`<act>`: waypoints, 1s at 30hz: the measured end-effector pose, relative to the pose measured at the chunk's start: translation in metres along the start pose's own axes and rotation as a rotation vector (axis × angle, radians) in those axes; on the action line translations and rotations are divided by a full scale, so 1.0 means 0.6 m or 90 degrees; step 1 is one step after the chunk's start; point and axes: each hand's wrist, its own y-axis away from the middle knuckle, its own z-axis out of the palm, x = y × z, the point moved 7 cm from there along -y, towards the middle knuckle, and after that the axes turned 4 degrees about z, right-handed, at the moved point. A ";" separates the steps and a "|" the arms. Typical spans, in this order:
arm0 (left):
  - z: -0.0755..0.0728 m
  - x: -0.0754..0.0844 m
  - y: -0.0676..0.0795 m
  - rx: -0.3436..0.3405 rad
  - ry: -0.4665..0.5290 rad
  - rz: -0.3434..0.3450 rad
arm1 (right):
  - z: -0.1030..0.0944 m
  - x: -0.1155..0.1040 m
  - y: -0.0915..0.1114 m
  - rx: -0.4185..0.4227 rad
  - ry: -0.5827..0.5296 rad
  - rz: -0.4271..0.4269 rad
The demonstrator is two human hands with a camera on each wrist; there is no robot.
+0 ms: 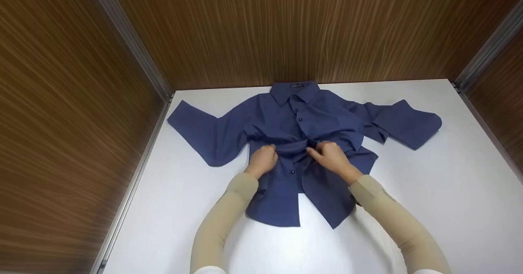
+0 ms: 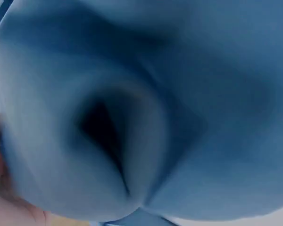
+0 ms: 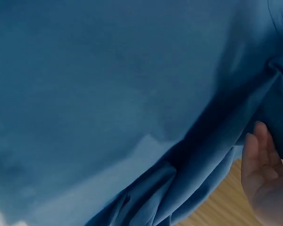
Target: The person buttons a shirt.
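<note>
A dark blue button-up shirt [image 1: 282, 127] lies front up, its collar toward the back wall and its sleeves spread to both sides. The left hand [image 1: 263, 159] grips the shirt front at waist height, fingers curled into the cloth. Near the button line, the right hand [image 1: 331, 157] pinches the shirt between thumb and fingers. A raised fold of cloth runs between the two hands. Below them the front panels part at the hem. Blurred blue cloth [image 2: 212, 117] fills most of the left wrist view, and bunched folds [image 3: 193, 179] show in the right wrist view.
The shirt lies on a white table [image 1: 441, 192]. Wood-grain panels stand behind it [image 1: 286, 33] and at the left [image 1: 61, 123] and right, with metal strips along their corners. The right sleeve [image 1: 408, 123] is bent and folded over near its cuff.
</note>
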 end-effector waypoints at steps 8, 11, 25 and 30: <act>-0.030 -0.032 -0.007 0.150 -0.017 -0.050 | -0.002 0.017 -0.007 -0.023 -0.139 0.085; -0.026 0.001 -0.007 0.172 -0.089 0.032 | 0.005 0.017 -0.005 -0.044 -0.156 0.115; 0.060 0.036 -0.034 -0.111 -0.070 0.003 | 0.020 0.025 0.002 -0.104 -0.101 0.091; 0.075 0.031 -0.043 -0.157 -0.032 -0.038 | 0.022 0.034 0.005 -0.102 -0.101 0.096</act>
